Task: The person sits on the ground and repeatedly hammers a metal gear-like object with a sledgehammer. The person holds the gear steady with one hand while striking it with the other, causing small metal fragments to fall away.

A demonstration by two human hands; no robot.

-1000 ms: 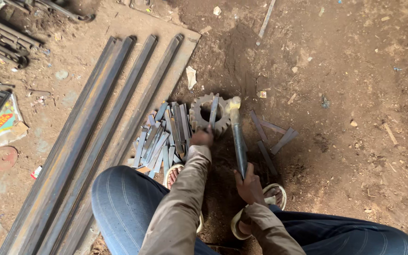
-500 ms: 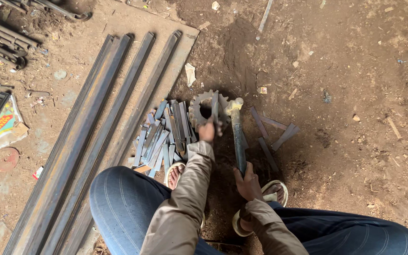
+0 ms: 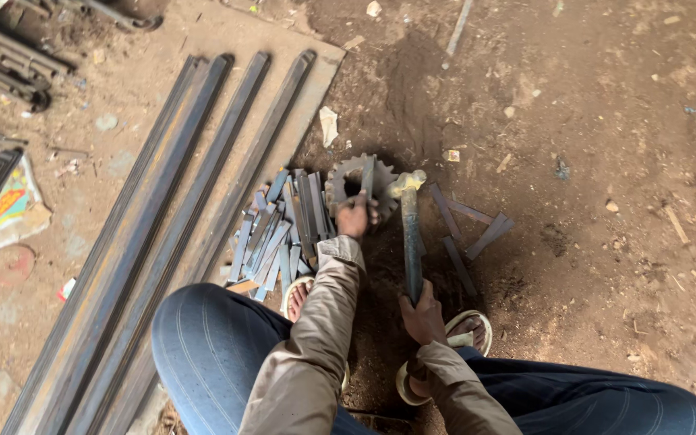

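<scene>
**A short strip held on the gear wheel, hammer resting beside it**

The left hand point(image 3: 354, 216) is closed on a short flat metal strip point(image 3: 368, 176), which is held upright-looking across the toothed gear wheel point(image 3: 350, 179) lying flat on the dirt floor point(image 3: 590, 145). The right hand point(image 3: 422, 312) is clamped around the lower end of a hammer point(image 3: 409, 234), whose yellowish head lies just to the right of the gear wheel, touching or almost touching its rim; which of the two cannot be told. The two hands are well apart.

Judged from this, the step in hand is the setting of the strip on the wheel for striking. The next move would call for a steady hold on the strip, fingers kept clear of the spot to be struck, and a lift of the hammer.

Just left of the gear wheel a heap of cut strips point(image 3: 279, 234) is piled. To the right of it a few loose strips point(image 3: 467, 229) lie scattered. Further left of the wheel, long steel bars point(image 3: 163, 225) are laid side by side. Below it, sandalled feet point(image 3: 467, 330) are planted on the floor.
</scene>
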